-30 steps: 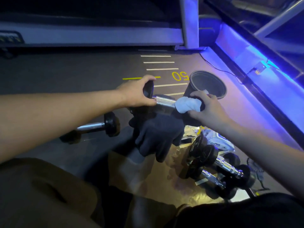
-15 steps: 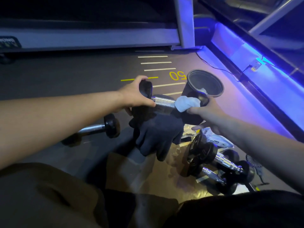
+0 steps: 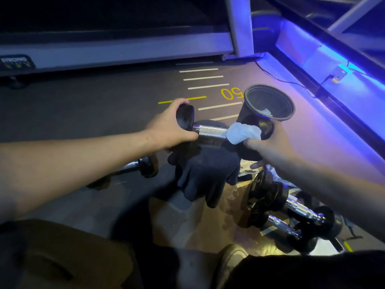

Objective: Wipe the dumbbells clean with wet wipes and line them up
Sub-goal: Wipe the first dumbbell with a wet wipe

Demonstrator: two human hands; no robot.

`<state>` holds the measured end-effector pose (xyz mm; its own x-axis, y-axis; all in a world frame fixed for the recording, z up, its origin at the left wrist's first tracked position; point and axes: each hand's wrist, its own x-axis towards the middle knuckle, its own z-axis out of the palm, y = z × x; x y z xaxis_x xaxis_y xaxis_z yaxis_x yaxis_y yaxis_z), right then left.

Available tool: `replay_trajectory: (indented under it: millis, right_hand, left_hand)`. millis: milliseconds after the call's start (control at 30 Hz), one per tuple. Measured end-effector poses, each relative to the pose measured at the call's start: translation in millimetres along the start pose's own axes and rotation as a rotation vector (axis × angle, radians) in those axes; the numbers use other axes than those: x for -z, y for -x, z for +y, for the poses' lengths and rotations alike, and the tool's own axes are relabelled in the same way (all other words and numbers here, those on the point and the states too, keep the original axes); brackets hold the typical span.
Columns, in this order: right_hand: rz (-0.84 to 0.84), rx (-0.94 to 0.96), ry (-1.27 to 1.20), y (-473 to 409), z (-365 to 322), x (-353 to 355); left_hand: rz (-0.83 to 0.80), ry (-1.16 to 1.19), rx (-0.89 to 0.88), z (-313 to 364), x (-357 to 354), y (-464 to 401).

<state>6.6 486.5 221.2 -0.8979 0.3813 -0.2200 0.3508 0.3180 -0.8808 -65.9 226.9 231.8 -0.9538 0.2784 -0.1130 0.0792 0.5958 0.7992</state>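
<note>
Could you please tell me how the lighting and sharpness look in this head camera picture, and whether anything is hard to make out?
Head view: dim overall, with a strong blue-violet light strip along the right wall tinting the floor; a warm patch lights the floor near the grouped dumbbells. The chrome handle of the held dumbbell glints. The wet wipe reads bright. Legs at the bottom are dark and soft; wide-angle bending shows at the edges.

Left hand point(image 3: 170, 130) grips dumbbell point(image 3: 210, 131) end; right hand point(image 3: 270, 142) pinches wet wipe point(image 3: 242, 133) against handle
</note>
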Motion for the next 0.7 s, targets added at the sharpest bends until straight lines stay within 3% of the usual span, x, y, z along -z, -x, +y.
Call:
replay_trajectory:
  millis: [267,700]
  right_hand:
    - [0.096,0.213,0.147,15.0,-10.1,-15.6]
    - [-0.022,0.328,0.281,44.7,-75.7,-122.8]
  left_hand:
    - [0.088,0.127,0.042,-26.8,1.6,14.5]
    - [0.278,0.125,0.065,-86.1,112.8,77.7]
